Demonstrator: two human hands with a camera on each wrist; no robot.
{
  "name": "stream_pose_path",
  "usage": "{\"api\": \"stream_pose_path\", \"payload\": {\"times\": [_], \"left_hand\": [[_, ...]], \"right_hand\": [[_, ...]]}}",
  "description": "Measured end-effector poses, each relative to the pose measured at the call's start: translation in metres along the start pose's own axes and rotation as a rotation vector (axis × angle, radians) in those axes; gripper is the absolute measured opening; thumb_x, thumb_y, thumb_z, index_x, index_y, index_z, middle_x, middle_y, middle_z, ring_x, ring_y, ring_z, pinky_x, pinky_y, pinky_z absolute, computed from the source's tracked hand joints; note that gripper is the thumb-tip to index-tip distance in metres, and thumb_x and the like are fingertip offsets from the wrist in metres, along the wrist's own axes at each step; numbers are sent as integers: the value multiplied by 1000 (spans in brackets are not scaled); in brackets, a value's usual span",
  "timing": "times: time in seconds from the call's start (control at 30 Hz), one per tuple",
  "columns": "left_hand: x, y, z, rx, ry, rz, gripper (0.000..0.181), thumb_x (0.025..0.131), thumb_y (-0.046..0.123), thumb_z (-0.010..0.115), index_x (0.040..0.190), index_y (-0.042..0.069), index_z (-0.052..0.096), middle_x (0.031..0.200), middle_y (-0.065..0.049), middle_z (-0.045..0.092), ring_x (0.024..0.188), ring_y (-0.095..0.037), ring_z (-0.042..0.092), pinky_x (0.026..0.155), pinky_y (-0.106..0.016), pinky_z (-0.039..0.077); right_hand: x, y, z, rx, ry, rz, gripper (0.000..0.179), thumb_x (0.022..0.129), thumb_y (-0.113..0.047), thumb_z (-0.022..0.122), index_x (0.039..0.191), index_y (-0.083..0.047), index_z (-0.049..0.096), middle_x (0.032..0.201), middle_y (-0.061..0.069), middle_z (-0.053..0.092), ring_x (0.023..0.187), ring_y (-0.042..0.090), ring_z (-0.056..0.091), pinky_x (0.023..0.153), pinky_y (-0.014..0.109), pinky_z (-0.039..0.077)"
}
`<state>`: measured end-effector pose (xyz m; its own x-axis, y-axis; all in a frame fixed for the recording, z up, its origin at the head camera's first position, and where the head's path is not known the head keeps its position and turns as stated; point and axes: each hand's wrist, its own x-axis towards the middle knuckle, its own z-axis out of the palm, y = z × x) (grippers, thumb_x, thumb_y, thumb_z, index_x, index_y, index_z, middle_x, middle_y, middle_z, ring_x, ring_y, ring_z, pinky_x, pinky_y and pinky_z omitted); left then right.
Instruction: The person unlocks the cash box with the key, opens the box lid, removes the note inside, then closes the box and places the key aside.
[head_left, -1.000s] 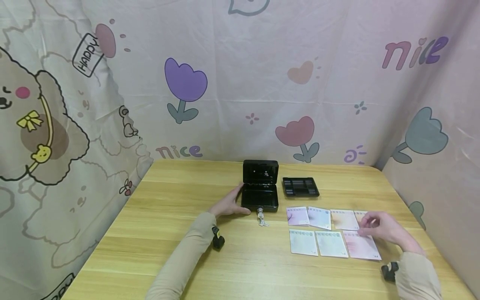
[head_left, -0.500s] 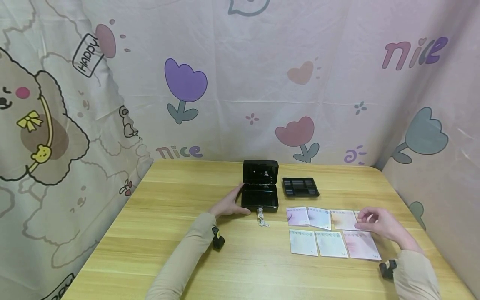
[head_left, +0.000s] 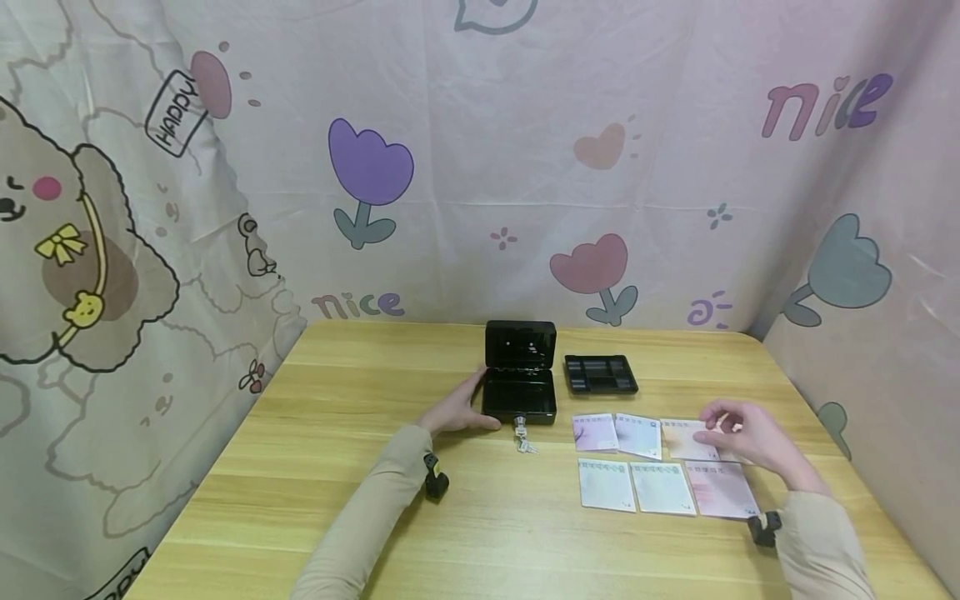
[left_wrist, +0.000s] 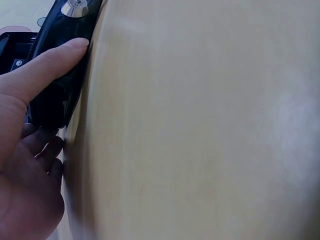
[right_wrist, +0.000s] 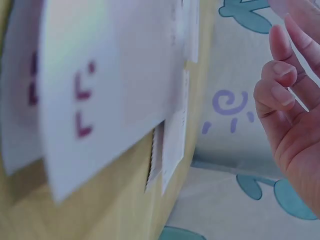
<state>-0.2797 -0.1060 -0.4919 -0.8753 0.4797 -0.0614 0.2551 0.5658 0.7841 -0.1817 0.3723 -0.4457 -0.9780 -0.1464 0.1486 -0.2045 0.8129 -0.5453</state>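
In the head view, a black cash box (head_left: 519, 397) stands with its lid raised. Keys (head_left: 526, 442) hang from the lock on its front. My left hand (head_left: 456, 412) holds the box at its left front corner; the left wrist view shows the thumb along the front and the fingers curled at the side. Two rows of pastel banknote-like paper notes (head_left: 663, 488) lie on the right. Over the far row's right end hovers my right hand (head_left: 759, 435), fingers loosely curled. No held thing shows, and it partly hides the orange notes (head_left: 684, 439).
A black divided coin tray (head_left: 602, 375) lies right of the box. The wooden table (head_left: 315, 467) ends against a printed curtain (head_left: 450, 167) behind and at both sides. In the right wrist view, the pink notes (right_wrist: 95, 95) are raised at one corner.
My right hand has moved left and slightly away from me, off the pink notes and over the far row. The left hand has stayed on the cash box.
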Motion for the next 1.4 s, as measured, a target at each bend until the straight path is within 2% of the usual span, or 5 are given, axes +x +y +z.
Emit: {"api": "stream_pose_path", "payload": {"times": [0.23, 0.43, 0.8, 1.1, 1.4], "left_hand": [[2, 0, 0, 6, 3, 4, 113, 79, 26, 86, 162, 4, 12, 169, -19, 14, 156, -39, 18, 129, -53, 18], [2, -3, 0, 13, 7, 15, 114, 79, 27, 87, 162, 5, 12, 169, -18, 15, 156, -37, 17, 129, -52, 19], [2, -2, -1, 4, 13, 19, 113, 79, 26, 87, 162, 4, 13, 169, -19, 15, 156, -38, 18, 129, -52, 19], [3, -3, 0, 6, 8, 22, 114, 79, 26, 87, 161, 3, 12, 169, -19, 15, 156, -38, 18, 129, -52, 19], [2, -4, 1, 15, 11, 15, 114, 79, 28, 87, 162, 3, 12, 169, -19, 15, 156, -38, 19, 129, -52, 20]], "right_hand": [[8, -13, 2, 4, 44, -63, 26, 80, -18, 84, 97, -4, 70, 84, -2, 64, 69, -3, 50, 58, 19, 42], [15, -26, 4, -17, 29, -51, 29, 82, -22, 83, 101, -5, 70, 90, 3, 67, 73, -1, 49, 62, 18, 42], [35, -43, 17, 18, 26, -179, 24, 80, -12, 84, 98, -5, 71, 88, 7, 70, 69, -2, 51, 61, 18, 45], [52, -55, 27, 25, -37, -191, 26, 81, -14, 83, 101, -3, 71, 91, 6, 69, 72, 4, 54, 62, 18, 46], [68, -70, 35, 21, -69, -177, 24, 82, -13, 82, 101, -4, 70, 94, 11, 70, 76, 13, 54, 63, 20, 44]]}}
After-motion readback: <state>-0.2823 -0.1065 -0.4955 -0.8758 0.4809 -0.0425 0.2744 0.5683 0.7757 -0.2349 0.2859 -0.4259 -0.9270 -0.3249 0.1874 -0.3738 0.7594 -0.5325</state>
